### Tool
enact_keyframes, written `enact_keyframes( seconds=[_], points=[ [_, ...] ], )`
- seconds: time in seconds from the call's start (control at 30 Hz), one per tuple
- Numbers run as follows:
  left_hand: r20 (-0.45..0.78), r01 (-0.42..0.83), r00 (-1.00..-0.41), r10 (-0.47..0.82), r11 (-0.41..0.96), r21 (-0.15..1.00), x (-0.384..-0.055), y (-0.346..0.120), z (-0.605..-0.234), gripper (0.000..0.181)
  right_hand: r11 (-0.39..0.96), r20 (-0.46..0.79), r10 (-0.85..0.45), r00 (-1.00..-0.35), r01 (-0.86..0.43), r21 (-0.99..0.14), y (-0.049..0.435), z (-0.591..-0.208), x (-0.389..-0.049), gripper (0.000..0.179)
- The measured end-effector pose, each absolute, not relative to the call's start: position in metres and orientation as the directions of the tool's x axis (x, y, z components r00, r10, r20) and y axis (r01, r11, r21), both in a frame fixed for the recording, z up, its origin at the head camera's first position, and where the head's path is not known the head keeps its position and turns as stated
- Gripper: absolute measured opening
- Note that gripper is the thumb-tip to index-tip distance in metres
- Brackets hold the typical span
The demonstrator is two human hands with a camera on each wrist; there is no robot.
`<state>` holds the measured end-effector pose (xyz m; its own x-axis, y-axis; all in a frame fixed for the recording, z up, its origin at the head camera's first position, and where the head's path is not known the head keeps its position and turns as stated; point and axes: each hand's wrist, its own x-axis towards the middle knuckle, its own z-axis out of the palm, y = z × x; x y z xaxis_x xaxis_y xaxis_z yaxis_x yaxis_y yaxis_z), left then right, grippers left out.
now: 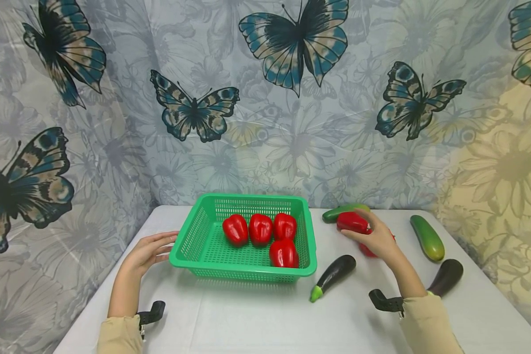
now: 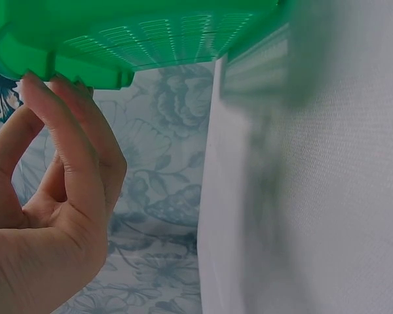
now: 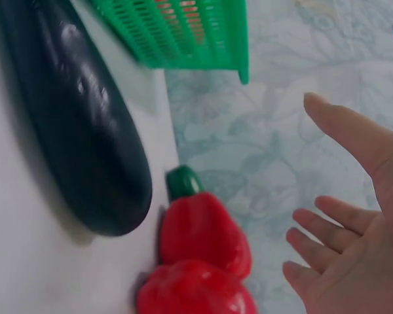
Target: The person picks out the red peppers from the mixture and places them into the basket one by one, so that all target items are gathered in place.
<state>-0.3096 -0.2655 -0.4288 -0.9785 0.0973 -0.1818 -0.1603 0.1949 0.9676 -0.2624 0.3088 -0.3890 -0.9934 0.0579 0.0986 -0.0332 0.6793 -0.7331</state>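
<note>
A green plastic basket (image 1: 243, 272) holds several red bell peppers (image 1: 260, 230) grouped toward its right half. My left hand (image 1: 148, 253) is at the basket's left side, its fingertips touching the rim in the left wrist view. Over on the right, my right hand (image 1: 378, 238) hovers by two loose bell peppers, thumb and fingers spread, holding nothing. One loose pepper (image 1: 353, 222) shows between thumb and fingers in the head view; the other (image 3: 193, 288) is partly covered by the hand there. A dark eggplant (image 1: 336, 273) lies between basket and right hand.
Behind the loose peppers lies a green cucumber-like vegetable (image 1: 336, 213), and another (image 1: 427, 238) lies at the right. A second eggplant (image 1: 447, 275) is partly hidden by the right sleeve. Butterfly-print cloth (image 1: 292, 162) backs the white table (image 1: 248, 314).
</note>
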Motion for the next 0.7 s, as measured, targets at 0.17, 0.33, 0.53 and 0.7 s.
enact_keyframes(
  seconds=[0.17,0.33,0.53,0.7],
  points=[
    [-0.18,-0.159,-0.979,0.093,0.198,0.967,-0.31,-0.265,-0.429,0.055,0.675,0.097,0.123,-0.988,0.012,-0.738,0.322,-0.398,-0.264,0.093],
    [-0.183,-0.163,-0.978,0.1,0.186,0.969,-0.309,-0.266,-0.428,0.051,0.677,0.061,0.171,-0.983,0.072,-0.732,0.334,-0.405,-0.264,0.097],
    [-0.186,-0.166,-0.977,0.109,0.169,0.972,-0.308,-0.266,-0.427,0.048,0.666,0.007,0.228,-0.974,0.15,-0.731,0.342,-0.415,-0.263,0.1],
    [-0.186,-0.165,-0.976,0.117,0.167,0.972,-0.308,-0.266,-0.427,0.045,0.635,-0.007,0.275,-0.961,0.187,-0.749,0.347,-0.426,-0.264,0.103]
  ],
)
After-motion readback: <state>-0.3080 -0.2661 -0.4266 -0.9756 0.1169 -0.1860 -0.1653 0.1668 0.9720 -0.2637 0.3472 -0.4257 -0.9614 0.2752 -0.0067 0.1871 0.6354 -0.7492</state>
